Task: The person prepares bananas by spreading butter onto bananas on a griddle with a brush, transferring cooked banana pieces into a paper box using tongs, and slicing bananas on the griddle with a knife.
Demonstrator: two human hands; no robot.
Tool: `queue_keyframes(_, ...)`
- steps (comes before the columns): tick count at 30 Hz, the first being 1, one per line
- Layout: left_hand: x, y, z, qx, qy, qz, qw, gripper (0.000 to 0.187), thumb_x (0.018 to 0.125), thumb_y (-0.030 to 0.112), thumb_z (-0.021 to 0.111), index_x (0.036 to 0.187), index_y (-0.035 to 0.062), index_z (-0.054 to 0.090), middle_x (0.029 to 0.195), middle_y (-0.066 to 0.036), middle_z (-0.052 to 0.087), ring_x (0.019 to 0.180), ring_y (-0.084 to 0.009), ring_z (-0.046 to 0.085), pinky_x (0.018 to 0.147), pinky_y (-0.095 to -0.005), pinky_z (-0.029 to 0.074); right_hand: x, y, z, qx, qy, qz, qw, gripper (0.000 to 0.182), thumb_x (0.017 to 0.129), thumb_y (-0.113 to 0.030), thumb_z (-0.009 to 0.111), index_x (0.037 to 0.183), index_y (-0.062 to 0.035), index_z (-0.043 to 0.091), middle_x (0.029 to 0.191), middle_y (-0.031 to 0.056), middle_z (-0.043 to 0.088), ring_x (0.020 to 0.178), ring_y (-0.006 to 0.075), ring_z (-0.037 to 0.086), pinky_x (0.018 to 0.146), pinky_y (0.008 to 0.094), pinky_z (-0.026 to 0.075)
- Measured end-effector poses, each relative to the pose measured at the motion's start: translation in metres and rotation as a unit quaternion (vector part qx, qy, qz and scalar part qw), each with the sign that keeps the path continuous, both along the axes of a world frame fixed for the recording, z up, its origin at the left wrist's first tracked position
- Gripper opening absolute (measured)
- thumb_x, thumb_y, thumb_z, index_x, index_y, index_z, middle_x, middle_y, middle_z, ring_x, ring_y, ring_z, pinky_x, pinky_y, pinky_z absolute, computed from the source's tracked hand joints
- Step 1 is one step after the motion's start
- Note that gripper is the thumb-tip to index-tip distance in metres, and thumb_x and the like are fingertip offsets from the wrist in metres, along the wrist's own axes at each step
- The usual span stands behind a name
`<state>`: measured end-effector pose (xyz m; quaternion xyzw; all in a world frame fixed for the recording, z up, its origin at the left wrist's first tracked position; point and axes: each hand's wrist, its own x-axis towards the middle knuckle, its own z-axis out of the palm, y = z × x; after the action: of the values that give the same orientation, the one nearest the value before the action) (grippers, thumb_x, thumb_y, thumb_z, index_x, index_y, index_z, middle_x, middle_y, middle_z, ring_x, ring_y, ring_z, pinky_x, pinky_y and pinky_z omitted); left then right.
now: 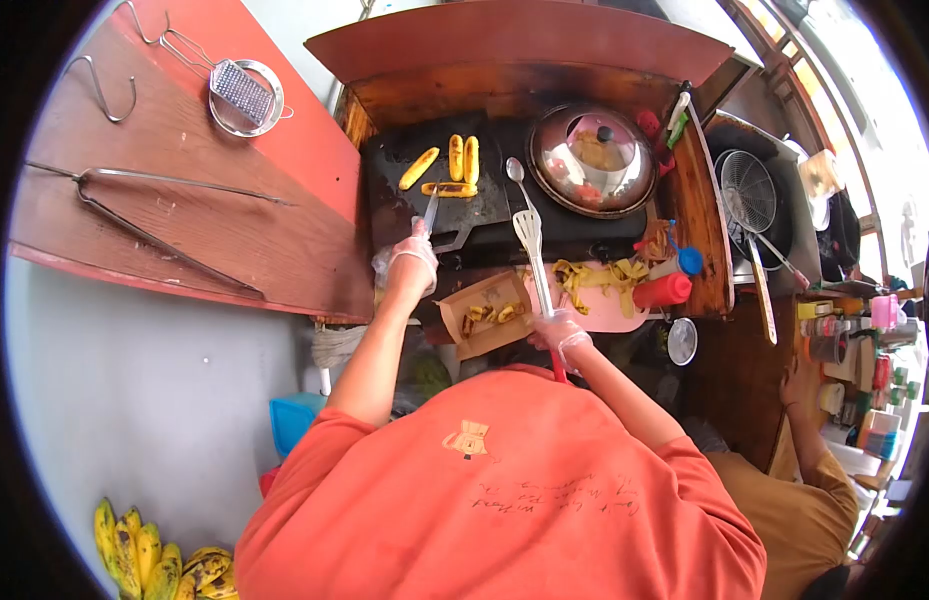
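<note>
Several peeled, browned bananas [471, 160] lie on the black griddle [394, 215]. My left hand [414, 255], in a clear plastic glove, is closed on a knife [431, 212], whose blade reaches the banana lying crosswise [449, 189]. My right hand [561, 335], gloved too, is closed around metal tongs [533, 250] with a slotted head, which point up over the griddle's front edge. Between my hands sits a cardboard tray [454, 318] with banana pieces [494, 314] in it. Banana peels [594, 280] lie on a pink board [624, 318] beside the tongs.
A lidded pan [594, 160] and a spoon [515, 171] are behind. Red bottle [662, 291] stands right; strainer [746, 190] farther right. Grater [242, 92] lies on the left boards. Unpeeled bananas [134, 550] are lower left. Another person [784, 510] is at right.
</note>
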<state>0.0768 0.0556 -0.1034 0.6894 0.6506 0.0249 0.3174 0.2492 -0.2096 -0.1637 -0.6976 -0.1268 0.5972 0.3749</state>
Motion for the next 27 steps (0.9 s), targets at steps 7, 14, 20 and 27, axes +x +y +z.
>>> queue_keyframes(7,-0.007,-0.005,0.011,-0.164,-0.256,0.235,0.923,0.051,0.103,0.045,0.041,0.124,0.0044,0.063,0.1,-0.027,0.07,0.098,-0.0409,0.068,0.089,-0.0494,0.051,0.0,0.002,-0.001,0.005,-0.005,-0.001,1.0,0.027,0.089,-0.02,0.066,0.099,0.0053,0.063,0.077,0.013,0.069,0.066,0.0198,0.068,0.056,0.0314,0.054)
queue_keyframes(14,0.025,-0.037,0.051,-0.013,0.09,-0.052,0.994,0.056,0.105,0.049,0.036,0.121,0.0033,0.065,0.106,-0.028,0.069,0.102,-0.0436,0.066,0.093,-0.0502,0.05,0.0,0.002,-0.007,0.008,0.004,-0.003,1.0,0.024,0.089,-0.02,0.066,0.094,0.0038,0.064,0.074,0.0116,0.068,0.064,0.0187,0.067,0.055,0.0305,0.054)
queue_keyframes(20,0.011,-0.015,0.008,-0.048,0.007,-0.011,0.999,0.048,0.105,0.041,0.04,0.117,0.0018,0.065,0.101,-0.025,0.07,0.096,-0.04,0.068,0.081,-0.0469,0.052,0.003,0.003,0.0,0.013,0.008,0.005,1.0,0.022,0.09,-0.018,0.065,0.096,0.0029,0.063,0.075,0.0109,0.068,0.064,0.0182,0.067,0.056,0.0306,0.055)
queue_keyframes(27,-0.042,0.016,-0.128,-0.107,-0.268,-0.007,0.957,0.043,0.107,0.037,0.044,0.11,0.0052,0.072,0.089,-0.008,0.072,0.079,-0.0228,0.066,0.068,-0.0384,0.049,0.003,0.003,0.004,0.012,0.02,0.002,1.0,0.024,0.09,-0.019,0.066,0.097,0.0034,0.062,0.075,0.0111,0.068,0.065,0.0186,0.068,0.056,0.0309,0.055)
